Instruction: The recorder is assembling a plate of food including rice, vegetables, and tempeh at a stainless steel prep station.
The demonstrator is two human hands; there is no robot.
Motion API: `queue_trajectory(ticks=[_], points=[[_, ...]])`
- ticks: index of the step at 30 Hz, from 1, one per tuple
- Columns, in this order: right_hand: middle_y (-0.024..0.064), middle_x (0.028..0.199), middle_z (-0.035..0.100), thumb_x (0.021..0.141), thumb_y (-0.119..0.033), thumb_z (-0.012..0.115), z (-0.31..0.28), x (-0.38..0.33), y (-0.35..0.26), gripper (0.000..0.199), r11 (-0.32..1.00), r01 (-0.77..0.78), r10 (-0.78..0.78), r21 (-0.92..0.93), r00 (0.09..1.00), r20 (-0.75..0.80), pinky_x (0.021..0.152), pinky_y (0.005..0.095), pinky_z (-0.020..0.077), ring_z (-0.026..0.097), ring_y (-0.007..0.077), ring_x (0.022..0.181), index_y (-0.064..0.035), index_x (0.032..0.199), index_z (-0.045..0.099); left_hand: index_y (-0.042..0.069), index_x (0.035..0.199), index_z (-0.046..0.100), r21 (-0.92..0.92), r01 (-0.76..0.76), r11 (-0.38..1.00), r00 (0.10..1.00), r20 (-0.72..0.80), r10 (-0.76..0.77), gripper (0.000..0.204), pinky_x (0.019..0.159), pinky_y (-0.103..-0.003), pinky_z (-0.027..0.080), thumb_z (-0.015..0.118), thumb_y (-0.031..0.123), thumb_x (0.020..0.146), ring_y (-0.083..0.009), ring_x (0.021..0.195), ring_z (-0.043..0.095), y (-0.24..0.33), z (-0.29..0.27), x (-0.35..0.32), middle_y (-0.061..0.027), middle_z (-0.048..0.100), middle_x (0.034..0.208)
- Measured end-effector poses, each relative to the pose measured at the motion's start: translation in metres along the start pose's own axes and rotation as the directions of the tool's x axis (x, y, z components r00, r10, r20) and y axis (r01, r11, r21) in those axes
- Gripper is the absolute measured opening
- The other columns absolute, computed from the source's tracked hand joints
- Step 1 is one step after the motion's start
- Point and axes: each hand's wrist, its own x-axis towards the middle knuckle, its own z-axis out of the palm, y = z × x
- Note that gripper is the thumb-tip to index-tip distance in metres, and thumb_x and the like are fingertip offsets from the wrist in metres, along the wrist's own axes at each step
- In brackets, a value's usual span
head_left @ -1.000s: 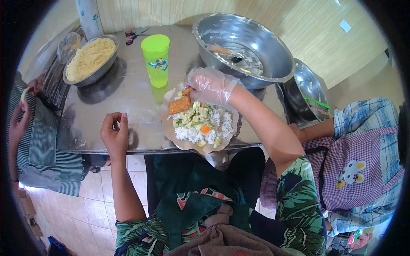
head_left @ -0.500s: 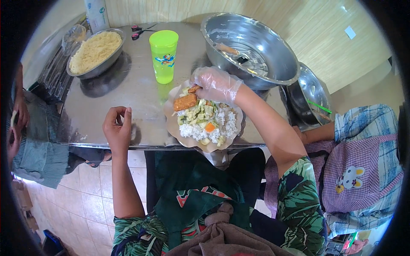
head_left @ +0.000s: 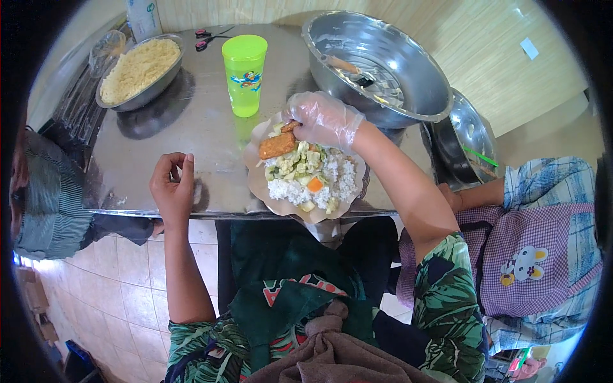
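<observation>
A plate lined with brown paper (head_left: 258, 188) sits at the table's near edge, bearing white rice (head_left: 345, 184), pale chopped vegetables with an orange carrot chunk (head_left: 315, 184), and a slab of fried tempeh (head_left: 276, 146). My right hand (head_left: 324, 119), in a clear plastic glove, is closed over the plate's far side. Its fingertips pinch a smaller brown piece of fried tempeh (head_left: 290, 126), partly hidden by the glove. Bare and loosely curled, my left hand (head_left: 172, 186) hovers by the table edge left of the plate, nothing visible in it.
Behind the plate stands a lime-green cup (head_left: 244, 76). Scissors (head_left: 205, 41) lie at the back. A bowl of yellowish crumbs (head_left: 142, 69) is far left; a large steel basin (head_left: 415, 83) holds a wooden-handled tool. Co-workers stand at left and right, one in a checked apron (head_left: 511, 255).
My view has shifted slightly, and my right hand keeps its pinch on the tempeh at the plate. The co-worker at the left has moved; my left hand stays curled.
</observation>
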Motion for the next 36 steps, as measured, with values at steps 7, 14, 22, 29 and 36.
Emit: queue_trajectory(ticks=[7,14,22,29,36], points=[[0.0150,0.090,0.064,0.074,-0.009,0.067,0.005,-0.004,0.008,0.020,0.997,0.063,-0.061,0.034,0.996,-0.068,0.079,0.0428,0.0525,0.064,0.0350,0.087,-0.0047,0.093,0.068,0.001,0.082,0.064,0.033,-0.003,0.999,1.000,0.005,0.003,0.011,0.057,-0.025,0.035,0.070,0.008,0.088,-0.0094,0.063,0.043,0.005,0.000,0.001,-0.0018,0.058,0.070],[0.0160,0.089,0.064,0.074,-0.009,0.067,0.003,-0.010,0.006,0.021,0.993,0.042,-0.033,0.114,0.996,-0.082,0.079,0.0410,0.0519,0.064,0.0347,0.087,-0.0035,0.094,0.067,0.001,0.083,0.063,0.026,-0.012,1.000,1.000,-0.003,0.012,0.012,0.056,-0.025,0.033,0.070,0.009,0.088,-0.0085,0.062,0.041,0.003,0.000,0.000,-0.0013,0.057,0.071],[0.0159,0.092,0.065,0.076,-0.007,0.066,-0.002,-0.013,0.005,0.018,0.979,-0.002,0.015,0.205,0.998,-0.064,0.079,0.0393,0.0520,0.065,0.0332,0.089,-0.0021,0.093,0.068,0.000,0.083,0.063,0.012,0.008,1.000,1.000,0.012,-0.008,0.013,0.055,-0.024,0.030,0.069,0.011,0.089,-0.0067,0.062,0.038,0.001,0.000,-0.002,0.0008,0.056,0.072],[0.0177,0.089,0.067,0.077,-0.007,0.065,-0.031,-0.044,-0.014,0.018,0.931,-0.088,0.149,0.354,0.978,-0.147,0.077,0.0390,0.0510,0.066,0.0336,0.087,-0.0031,0.094,0.070,0.001,0.087,0.063,0.062,0.037,0.997,0.999,0.030,-0.039,0.018,0.060,-0.022,0.035,0.069,0.017,0.092,-0.0057,0.066,0.042,-0.002,-0.002,-0.003,0.0028,0.055,0.073],[0.0220,0.085,0.067,0.077,-0.010,0.061,-0.032,-0.099,-0.028,0.020,0.921,-0.288,0.300,0.264,0.954,-0.004,0.075,0.0423,0.0518,0.066,0.0372,0.082,-0.0007,0.093,0.067,0.000,0.085,0.064,0.032,0.010,0.999,1.000,0.021,-0.011,0.014,0.055,-0.023,0.030,0.069,0.012,0.090,-0.0055,0.062,0.037,-0.004,0.001,-0.002,0.0019,0.056,0.073]])
